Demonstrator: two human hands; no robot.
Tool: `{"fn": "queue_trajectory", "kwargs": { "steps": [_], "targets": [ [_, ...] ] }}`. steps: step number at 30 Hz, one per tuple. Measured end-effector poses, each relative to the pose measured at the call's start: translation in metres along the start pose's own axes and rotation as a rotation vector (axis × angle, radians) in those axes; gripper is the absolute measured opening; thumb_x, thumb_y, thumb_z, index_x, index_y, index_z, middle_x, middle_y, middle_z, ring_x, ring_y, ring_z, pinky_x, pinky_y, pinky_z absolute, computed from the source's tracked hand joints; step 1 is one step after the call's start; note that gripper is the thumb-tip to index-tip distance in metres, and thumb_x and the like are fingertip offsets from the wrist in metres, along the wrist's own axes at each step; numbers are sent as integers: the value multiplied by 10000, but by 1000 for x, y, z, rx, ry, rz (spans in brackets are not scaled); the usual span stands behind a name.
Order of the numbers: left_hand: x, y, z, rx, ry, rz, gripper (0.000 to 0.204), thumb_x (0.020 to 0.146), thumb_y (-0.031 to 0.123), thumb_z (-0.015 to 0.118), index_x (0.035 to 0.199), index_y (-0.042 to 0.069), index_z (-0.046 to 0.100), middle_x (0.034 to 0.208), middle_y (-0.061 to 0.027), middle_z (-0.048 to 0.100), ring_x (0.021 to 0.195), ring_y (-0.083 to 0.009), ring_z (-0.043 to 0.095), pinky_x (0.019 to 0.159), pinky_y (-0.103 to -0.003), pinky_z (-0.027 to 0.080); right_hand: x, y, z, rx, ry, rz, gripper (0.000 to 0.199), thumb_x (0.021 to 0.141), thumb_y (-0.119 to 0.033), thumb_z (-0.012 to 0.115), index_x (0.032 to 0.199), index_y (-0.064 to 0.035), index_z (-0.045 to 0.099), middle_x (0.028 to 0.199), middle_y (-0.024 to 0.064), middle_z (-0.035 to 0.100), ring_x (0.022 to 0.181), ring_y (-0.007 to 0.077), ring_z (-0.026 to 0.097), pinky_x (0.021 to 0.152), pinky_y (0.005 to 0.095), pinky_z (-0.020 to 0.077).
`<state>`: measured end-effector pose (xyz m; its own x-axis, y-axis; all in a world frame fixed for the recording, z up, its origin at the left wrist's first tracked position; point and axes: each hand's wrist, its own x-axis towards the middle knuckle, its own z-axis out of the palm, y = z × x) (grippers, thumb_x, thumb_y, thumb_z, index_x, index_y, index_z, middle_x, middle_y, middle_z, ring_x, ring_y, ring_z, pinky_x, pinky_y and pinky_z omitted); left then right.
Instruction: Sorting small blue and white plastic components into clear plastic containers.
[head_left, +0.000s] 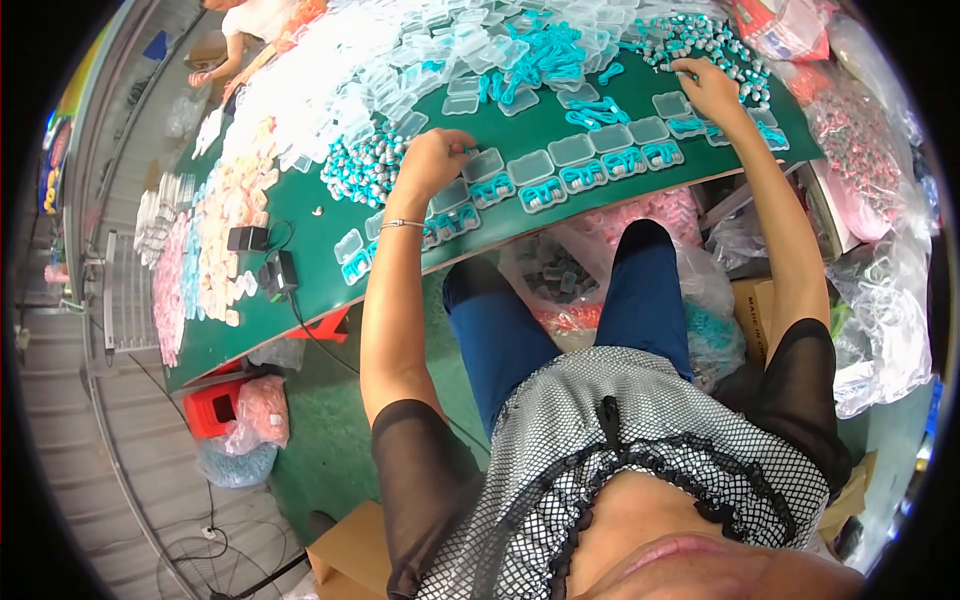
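Observation:
A row of small clear plastic cases [583, 178] with lids raised runs along the table's near edge, several with teal cord bundles and small grey-and-teal pieces inside. Over the left part of this row is my left hand [436, 160], its fingers curled together beside a raised lid; what they hold, if anything, is hidden. Right beside it lies a heap of grey-and-teal bud-shaped pieces [362, 168]. My right hand [710, 90] reaches to a second heap of bud-shaped pieces [705, 45] at the far right, thumb and fingertips drawn together at its edge. Anything between them is too small to make out.
Empty clear cases [400, 60] are piled across the table's back, with loose teal cords [545, 60] on top. Left on the green table [330, 245] lie peach-coloured pieces [235, 210] and a black box-shaped device [280, 270] with a cable. Plastic bags [860, 130] crowd the right.

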<state>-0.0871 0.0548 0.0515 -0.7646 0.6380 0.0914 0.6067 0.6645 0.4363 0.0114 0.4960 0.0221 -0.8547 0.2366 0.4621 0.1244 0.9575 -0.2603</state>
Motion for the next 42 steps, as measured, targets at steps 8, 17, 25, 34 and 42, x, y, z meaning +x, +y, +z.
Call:
{"fn": "queue_trajectory", "kwargs": {
  "steps": [8, 17, 25, 34, 42],
  "targets": [
    [20, -9, 1, 101, -33, 45, 187, 769, 83, 619, 938, 64, 697, 808, -133, 684, 750, -265, 664, 697, -334, 516, -40, -25, -31, 972, -157, 142, 192, 785, -20, 639, 971, -25, 591, 872, -10, 565, 764, 61, 542, 695, 207, 453],
    [29, -2, 13, -197, 13, -185, 201, 728, 160, 632, 870, 31, 690, 813, -154, 685, 759, -282, 671, 707, -358, 524, -69, -15, -48, 1039, -183, 235, 257, 812, -27, 640, 1068, -17, 619, 975, 32, 615, 864, 85, 589, 775, 211, 466],
    [28, 21, 24, 224, 152, -190, 302, 696, 312, 741, 739, 22, 669, 675, -148, 652, 645, -289, 638, 608, -380, 490, -82, -1, -49, 1012, 23, 140, 172, 822, -46, 661, 991, -12, 659, 964, 18, 654, 825, 79, 605, 745, 224, 490],
    [37, 70, 31, -36, 275, 4, 193, 709, 146, 730, 848, 26, 671, 774, -129, 684, 716, -271, 671, 660, -354, 527, -91, -2, -57, 644, 99, 31, 147, 787, -31, 668, 934, -39, 657, 885, 45, 657, 792, 128, 613, 739, 271, 502],
    [66, 186, 97, -318, 334, 447, 179, 725, 50, 730, 882, 21, 651, 823, -101, 673, 691, -178, 657, 632, -282, 520, -78, -11, -42, 424, 211, -285, 148, 707, -76, 705, 845, -92, 654, 866, 25, 655, 836, 233, 608, 754, 344, 461]
  ]
}}
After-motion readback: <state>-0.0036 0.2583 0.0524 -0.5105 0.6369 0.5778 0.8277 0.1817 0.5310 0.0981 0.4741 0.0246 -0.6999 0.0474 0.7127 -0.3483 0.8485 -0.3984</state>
